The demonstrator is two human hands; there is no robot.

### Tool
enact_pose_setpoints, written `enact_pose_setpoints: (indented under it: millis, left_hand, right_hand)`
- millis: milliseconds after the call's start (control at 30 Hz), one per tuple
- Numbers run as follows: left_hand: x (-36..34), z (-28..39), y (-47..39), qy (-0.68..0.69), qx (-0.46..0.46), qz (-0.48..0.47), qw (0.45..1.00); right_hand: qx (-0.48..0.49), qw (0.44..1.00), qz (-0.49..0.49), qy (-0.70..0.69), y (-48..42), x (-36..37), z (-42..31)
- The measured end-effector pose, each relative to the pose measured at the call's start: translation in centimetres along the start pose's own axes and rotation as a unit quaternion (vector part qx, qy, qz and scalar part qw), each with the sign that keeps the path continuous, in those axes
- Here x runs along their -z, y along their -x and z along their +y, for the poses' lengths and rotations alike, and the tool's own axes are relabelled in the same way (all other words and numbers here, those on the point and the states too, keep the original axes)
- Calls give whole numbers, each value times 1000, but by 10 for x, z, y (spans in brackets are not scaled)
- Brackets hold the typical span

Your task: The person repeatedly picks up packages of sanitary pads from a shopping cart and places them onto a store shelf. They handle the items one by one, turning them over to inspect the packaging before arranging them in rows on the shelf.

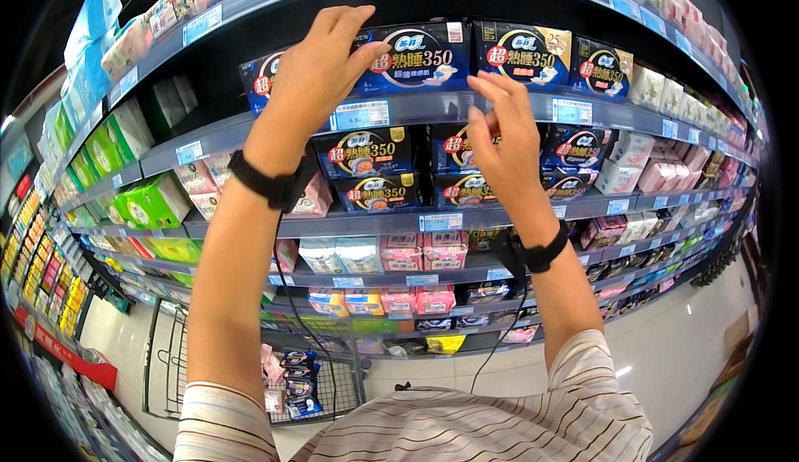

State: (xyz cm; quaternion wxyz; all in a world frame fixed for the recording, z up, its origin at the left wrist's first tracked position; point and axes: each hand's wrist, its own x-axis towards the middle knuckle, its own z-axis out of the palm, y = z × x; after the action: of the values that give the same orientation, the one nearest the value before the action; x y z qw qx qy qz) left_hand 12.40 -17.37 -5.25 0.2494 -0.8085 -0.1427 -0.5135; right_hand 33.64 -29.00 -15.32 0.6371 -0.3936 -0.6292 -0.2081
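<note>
My left hand (328, 56) is raised at an upper shelf, thumb and fingers apart. Its thumb overlaps the left end of a dark blue sanitary pad pack (421, 56); whether it touches is unclear. Partly behind that hand and wrist sits another dark blue pack (254, 81). My right hand (504, 134) hangs in front of the price-tag rail (431, 105), fingers bent and apart, with nothing held. Above its fingertips stands a dark pack with a gold corner (524, 53), with a smaller similar pack (601, 68) to its right. Both wrists wear black bands with cables.
Stacked dark blue packs (368, 153) fill part of the shelf below, with pink and white packs (424, 253) lower down. Green packs (153, 203) stand at the left. A wire shopping cart (359, 368) holding several packs (301, 378) is at lower left, on the tiled floor (431, 371).
</note>
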Motion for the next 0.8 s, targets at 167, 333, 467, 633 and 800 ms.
enact_pose_setpoints:
  millis: [167,333,467,633,800]
  left_hand:
    - [28,40,67,237,167,49,956]
    - [51,83,180,237,233,-197,922]
    - [52,90,295,258,370,-422,786]
    - [94,95,426,255,485,-472,691]
    - [148,91,501,177,567,-427,682]
  right_hand:
    - [8,997,-4,-74,47,10,-23]
    - [-182,947,-203,-168,131,-24,-35]
    - [-173,859,-436,-203,224,-66,-28]
    - [-222,778,-543,-224,284,-98,-52]
    - [-275,732,-548,-297,325,-134,-60]
